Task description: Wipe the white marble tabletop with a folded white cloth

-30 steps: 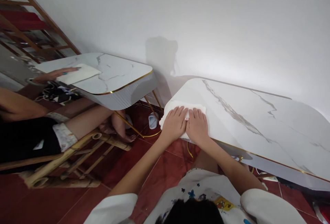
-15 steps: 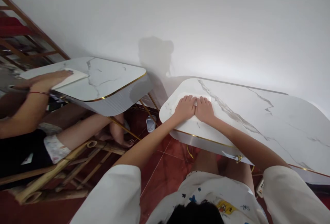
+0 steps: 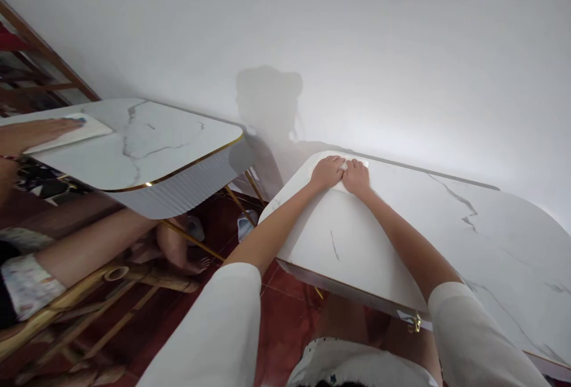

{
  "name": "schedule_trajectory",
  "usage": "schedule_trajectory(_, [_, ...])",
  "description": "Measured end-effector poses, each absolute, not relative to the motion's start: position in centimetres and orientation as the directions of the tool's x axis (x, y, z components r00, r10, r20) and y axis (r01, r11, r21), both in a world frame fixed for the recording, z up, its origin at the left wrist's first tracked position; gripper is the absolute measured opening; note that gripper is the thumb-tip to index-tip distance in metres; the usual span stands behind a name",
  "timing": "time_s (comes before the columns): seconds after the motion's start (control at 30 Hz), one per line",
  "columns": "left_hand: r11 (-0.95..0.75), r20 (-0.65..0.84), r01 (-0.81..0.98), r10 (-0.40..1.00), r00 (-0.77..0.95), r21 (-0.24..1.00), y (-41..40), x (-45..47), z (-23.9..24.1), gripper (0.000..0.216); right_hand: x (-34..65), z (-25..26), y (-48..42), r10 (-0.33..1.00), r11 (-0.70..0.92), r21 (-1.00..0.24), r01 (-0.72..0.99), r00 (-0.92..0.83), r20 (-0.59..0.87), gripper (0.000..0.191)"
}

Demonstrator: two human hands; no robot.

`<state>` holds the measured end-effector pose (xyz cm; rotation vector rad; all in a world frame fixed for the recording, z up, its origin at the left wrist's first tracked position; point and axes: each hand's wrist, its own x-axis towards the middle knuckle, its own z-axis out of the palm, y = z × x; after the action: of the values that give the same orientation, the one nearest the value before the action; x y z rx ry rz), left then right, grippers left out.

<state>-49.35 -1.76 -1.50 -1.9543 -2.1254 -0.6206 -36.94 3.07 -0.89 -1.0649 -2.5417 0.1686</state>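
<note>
Side by side, my left hand [image 3: 329, 172] and my right hand [image 3: 355, 176] press a white cloth [image 3: 366, 168] onto a white marble-patterned table [image 3: 312, 238]. The hands touch near the thumbs, and a bit of the cloth bunches up between them. Fingers on both hands bend over the cloth, which lies near the table's back left corner by the wall. Most of the cloth is hidden under my palms.
At left, another person's hand [image 3: 40, 134] rests on a white cloth [image 3: 96, 127] on a second marble-patterned table [image 3: 165, 131]. A bamboo chair [image 3: 151, 277] stands below it. A slipper [image 3: 247, 225] lies on the red tiled floor. A gold drawer knob [image 3: 416, 323] juts toward my legs.
Both my hands have pushed the cloth away from me, toward the table's back edge. My view has shifted to the right. The other person's hand and cloth now appear farther left.
</note>
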Motion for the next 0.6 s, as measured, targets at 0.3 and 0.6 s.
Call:
schedule_trajectory(0.3, [0.076, 0.426, 0.98, 0.892, -0.15, 0.186, 2.8, -51.8, -1.7, 0.042, -39.6, -1.1, 7.7, 0.71, 0.703, -0.26, 0.663, -0.632, 0.31, 0.04])
schedule_trajectory(0.6, [0.022, 0.466, 0.995, 0.882, -0.063, 0.092, 6.9, -52.7, -2.6, 0.04, -39.9, -1.0, 9.7, 0.774, 0.631, -0.258, 0.732, -0.57, 0.276, 0.038])
